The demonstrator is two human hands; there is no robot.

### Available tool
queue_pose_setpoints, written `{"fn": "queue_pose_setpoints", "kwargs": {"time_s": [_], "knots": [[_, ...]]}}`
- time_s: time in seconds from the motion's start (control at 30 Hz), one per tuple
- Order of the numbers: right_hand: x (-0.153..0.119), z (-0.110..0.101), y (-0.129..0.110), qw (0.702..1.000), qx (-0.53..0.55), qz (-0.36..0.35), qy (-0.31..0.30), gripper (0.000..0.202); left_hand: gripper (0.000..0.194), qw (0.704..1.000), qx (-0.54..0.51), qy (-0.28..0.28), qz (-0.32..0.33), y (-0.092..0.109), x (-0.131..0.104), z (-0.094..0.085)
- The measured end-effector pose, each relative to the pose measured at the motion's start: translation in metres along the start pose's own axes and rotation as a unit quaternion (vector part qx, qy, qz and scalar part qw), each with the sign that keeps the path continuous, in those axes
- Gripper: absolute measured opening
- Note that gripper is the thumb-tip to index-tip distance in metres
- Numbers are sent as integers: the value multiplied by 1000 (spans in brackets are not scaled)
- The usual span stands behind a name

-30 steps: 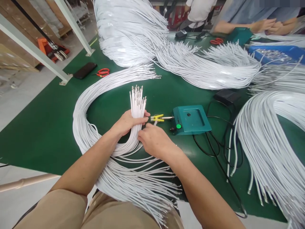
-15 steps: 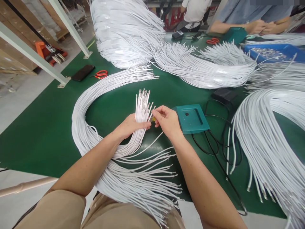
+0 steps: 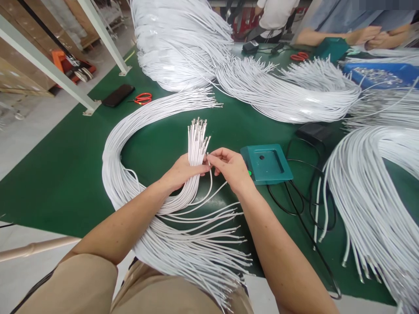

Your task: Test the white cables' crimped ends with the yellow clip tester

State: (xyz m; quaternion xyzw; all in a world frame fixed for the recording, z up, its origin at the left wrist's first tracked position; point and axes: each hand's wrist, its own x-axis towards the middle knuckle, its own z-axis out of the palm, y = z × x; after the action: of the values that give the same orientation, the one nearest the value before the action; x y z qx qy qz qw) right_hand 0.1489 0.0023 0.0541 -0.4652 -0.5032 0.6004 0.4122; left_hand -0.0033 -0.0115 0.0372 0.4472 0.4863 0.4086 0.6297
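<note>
My left hand (image 3: 181, 172) is wrapped around an upright bundle of white wires (image 3: 197, 148) with small metal terminals at their top ends. Just right of that bundle, my right hand (image 3: 233, 169) pinches a single white wire (image 3: 211, 183) close to its metal tip. This wire curves down below the fingers toward the bundle. A second loose wire passes beneath my right wrist. More white wires (image 3: 193, 242) lie fanned out between my forearms, their tips pointing right. A teal device (image 3: 257, 174) with a recessed top sits beside my right hand, and a green light shows on its left side.
Large heaps of white wires (image 3: 180, 43) cover the back and right of the green table (image 3: 59, 174). Red-handled scissors (image 3: 143, 98) and a black phone (image 3: 118, 95) lie at the left. A blue tray (image 3: 402, 72) holds small metal parts. Black cords (image 3: 296, 209) trail rightward. A co-worker's hands (image 3: 369, 38) are across the table.
The wire in my right hand now stands apart from the bundle in a visible curve. A green light now shows on the teal device. The view has shifted slightly.
</note>
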Motion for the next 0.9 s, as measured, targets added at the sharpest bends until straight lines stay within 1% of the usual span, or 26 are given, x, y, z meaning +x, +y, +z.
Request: {"fn": "queue_pose_setpoints", "kwargs": {"time_s": [0.1,0.23,0.33,0.47,0.57,0.67,0.73,0.8,0.83,0.9], "knots": [[0,1,1,1000,7,-1,5,21,23,999,-38,-16,-4,-2,0,0],[0,2,1,999,10,6,34,23,25,998,-57,-10,-1,-4,0,-2],[0,1,2,999,18,8,32,26,26,999,-40,1,12,-3,0,-2],[1,0,5,998,42,11,36,24,29,999,-3,23,30,-1,0,-2],[2,0,7,992,113,50,15,23,30,999,1,26,30,1,-1,-1],[2,2,9,968,224,110,-26,22,34,999,2,38,32,4,-3,-1],[3,3,9,952,266,138,-54,29,34,998,10,42,34,4,-5,-1],[4,2,8,950,271,144,-62,27,32,998,24,31,41,4,-6,0],[4,2,8,953,263,141,-57,25,30,998,30,16,43,4,-6,0],[4,1,7,962,236,132,-46,29,27,998,37,-20,46,4,-6,2]]}}
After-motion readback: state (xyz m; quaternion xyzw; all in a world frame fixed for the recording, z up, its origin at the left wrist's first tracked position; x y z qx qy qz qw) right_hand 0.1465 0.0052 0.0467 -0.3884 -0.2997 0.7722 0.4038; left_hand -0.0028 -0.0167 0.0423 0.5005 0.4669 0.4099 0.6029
